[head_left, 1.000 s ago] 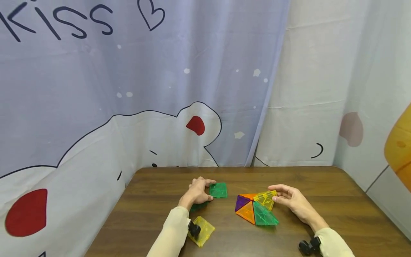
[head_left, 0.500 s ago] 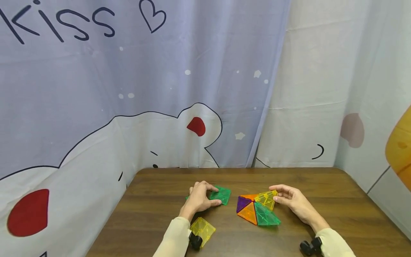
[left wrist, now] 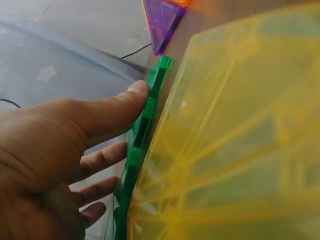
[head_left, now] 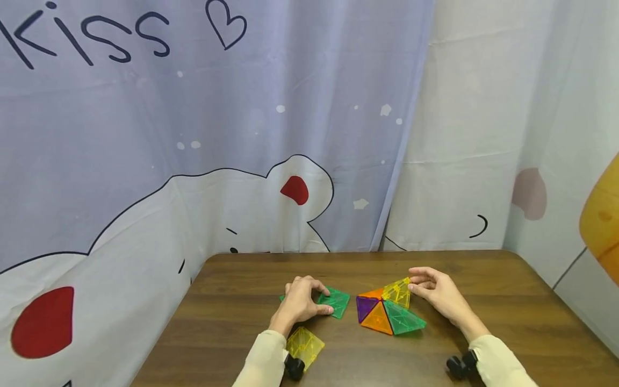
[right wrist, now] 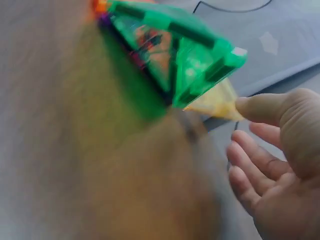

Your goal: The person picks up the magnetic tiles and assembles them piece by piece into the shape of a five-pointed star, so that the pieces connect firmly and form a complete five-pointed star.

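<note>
In the head view my left hand [head_left: 298, 303] grips a green square magnetic tile [head_left: 339, 302] left of the cluster. The left wrist view shows the thumb [left wrist: 135, 92] on that green tile's edge [left wrist: 142, 125], fingers behind it. My right hand [head_left: 444, 298] pinches the outer corner of a yellow triangular magnetic tile [head_left: 397, 293], whose tip is at the thumb [right wrist: 257, 107] in the right wrist view. This yellow tile belongs to a fan-shaped cluster with a green triangle [head_left: 402, 318], an orange triangle [head_left: 378, 318], a purple triangle [head_left: 366, 307] and another orange one [head_left: 371, 293].
A yellow tile [head_left: 306, 345] lies by the left wrist, looming large as a yellow tile [left wrist: 240, 125] in the left wrist view. Another green piece [head_left: 282, 297] peeks out behind the left hand. The wooden table [head_left: 232, 301] meets printed curtains [head_left: 271, 204] at its back edge.
My left hand has come to the right and slightly nearer with the green square. My right hand has shifted up and back, tipping the yellow triangle, and the cluster has turned a little.
</note>
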The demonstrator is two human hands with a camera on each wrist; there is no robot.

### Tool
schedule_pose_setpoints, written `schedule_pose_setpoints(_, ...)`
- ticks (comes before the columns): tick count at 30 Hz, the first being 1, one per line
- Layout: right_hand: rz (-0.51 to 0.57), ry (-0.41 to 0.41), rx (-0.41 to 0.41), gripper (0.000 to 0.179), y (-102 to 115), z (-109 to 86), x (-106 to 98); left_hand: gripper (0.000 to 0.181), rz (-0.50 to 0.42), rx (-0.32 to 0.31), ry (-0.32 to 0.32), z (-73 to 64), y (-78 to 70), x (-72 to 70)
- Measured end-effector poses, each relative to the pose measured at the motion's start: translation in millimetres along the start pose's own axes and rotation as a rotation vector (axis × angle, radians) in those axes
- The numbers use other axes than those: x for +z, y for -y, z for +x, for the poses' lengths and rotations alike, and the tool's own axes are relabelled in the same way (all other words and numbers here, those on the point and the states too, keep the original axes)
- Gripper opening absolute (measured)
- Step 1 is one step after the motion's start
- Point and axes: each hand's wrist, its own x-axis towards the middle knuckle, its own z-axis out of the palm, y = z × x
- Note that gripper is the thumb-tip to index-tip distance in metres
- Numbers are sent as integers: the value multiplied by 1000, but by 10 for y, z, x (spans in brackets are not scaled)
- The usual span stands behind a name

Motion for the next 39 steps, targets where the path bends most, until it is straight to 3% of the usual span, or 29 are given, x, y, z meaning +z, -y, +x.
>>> schedule_pose_setpoints(3,-44,-73,-103,43,179,12,-3,35,-9,-6,17,7,17,-20)
schedule_pose_setpoints(6,-31,-85,-173,41,425,31,73,35,-15,-9,29,8,52,-48)
schedule_pose_setpoints(10,15,-4,-215,46,735,60,339,34,-10,-10,36,10,112,-85)
schedule_pose_setpoints(14,36,108,-234,56,907,102,695,35,-9,-26,26,4,176,-136)
schedule_pose_setpoints(20,19,231,-140,70,973,110,1147,34,-22,-59,20,-32,270,-183)
schedule_pose_setpoints(25,-89,256,-82,73,974,105,1400,38,-39,-38,31,-33,300,-207)
schedule_pose_setpoints(34,-309,275,-111,71,909,79,1606,69,-18,-20,47,-16,312,-214)
schedule_pose_setpoints(39,-354,231,-145,63,878,53,1668,66,-7,-45,62,-8,316,-184)
